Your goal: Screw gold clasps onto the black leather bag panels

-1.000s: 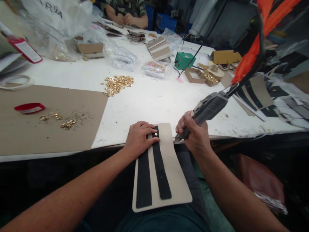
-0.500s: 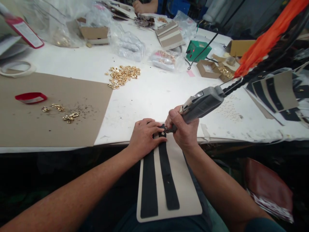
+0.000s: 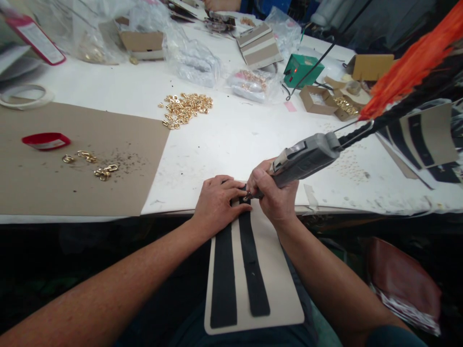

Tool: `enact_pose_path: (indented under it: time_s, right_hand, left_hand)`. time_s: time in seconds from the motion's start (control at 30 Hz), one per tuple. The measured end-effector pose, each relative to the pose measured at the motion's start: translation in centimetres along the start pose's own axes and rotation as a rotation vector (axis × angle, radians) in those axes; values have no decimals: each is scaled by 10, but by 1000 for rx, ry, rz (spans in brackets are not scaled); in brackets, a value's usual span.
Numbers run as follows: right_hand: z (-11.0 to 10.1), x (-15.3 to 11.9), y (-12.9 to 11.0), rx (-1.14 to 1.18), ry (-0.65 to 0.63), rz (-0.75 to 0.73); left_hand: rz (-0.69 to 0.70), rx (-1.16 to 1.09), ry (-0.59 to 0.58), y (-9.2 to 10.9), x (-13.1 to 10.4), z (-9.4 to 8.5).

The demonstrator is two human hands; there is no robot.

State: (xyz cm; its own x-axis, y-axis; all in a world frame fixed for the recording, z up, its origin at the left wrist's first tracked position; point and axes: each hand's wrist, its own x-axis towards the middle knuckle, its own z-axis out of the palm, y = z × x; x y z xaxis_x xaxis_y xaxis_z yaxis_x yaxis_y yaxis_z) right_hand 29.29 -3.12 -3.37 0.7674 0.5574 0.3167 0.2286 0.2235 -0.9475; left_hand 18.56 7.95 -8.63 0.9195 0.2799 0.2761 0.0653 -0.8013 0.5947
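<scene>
My right hand (image 3: 278, 195) is wrapped round a grey electric screwdriver (image 3: 307, 156), slanted down to the left. Its tip meets a small metal fitting (image 3: 245, 198) near the top end of a black strap (image 3: 253, 270). My left hand (image 3: 218, 200) grips that end, thumb and fingers on either side of the fitting. Under the strap is a beige panel (image 3: 280, 279) with rounded corners, which lies over my lap and reaches the table edge. A second black strip (image 3: 223, 279) runs along the panel's left side. The bit itself is mostly hidden by my right fingers.
Gold chain links (image 3: 188, 110) lie heaped on the white table (image 3: 224, 144). On a brown sheet (image 3: 47, 188) are a red dish (image 3: 46, 140) and several gold pieces (image 3: 105, 171). Behind stand a green power box (image 3: 302, 70) and small cartons (image 3: 318, 100). An orange-wrapped cord (image 3: 408, 67) runs up from the screwdriver.
My view has shifted slightly, so the table things sit a little differently in the picture. Both hands keep their hold, and the screwdriver stays at the fitting.
</scene>
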Motion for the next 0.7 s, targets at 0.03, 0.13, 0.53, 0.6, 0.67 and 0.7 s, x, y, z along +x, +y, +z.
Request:
enact_pose_path:
  time_s: [0.03,0.13,0.53,0.6,0.67,0.7]
  right_hand:
    - [-1,0,1,-6,-12,-6]
    - [-3,1,1,-30,-69,-10]
    - [-3,12,1,-168,-246,33]
    - [-4,11,5,-143,-236,36]
    - [-5,10,10,-111,-217,35]
    - [-6,10,11,-94,-210,33]
  left_hand:
    - [1,1,1,0,0,0]
    - [-1,5,3,1,0,0]
    - [-24,34,34,2,1,1]
    - [-22,27,32,2,1,0]
    - [-13,14,27,2,0,0]
    - [-8,8,23,2,0,0]
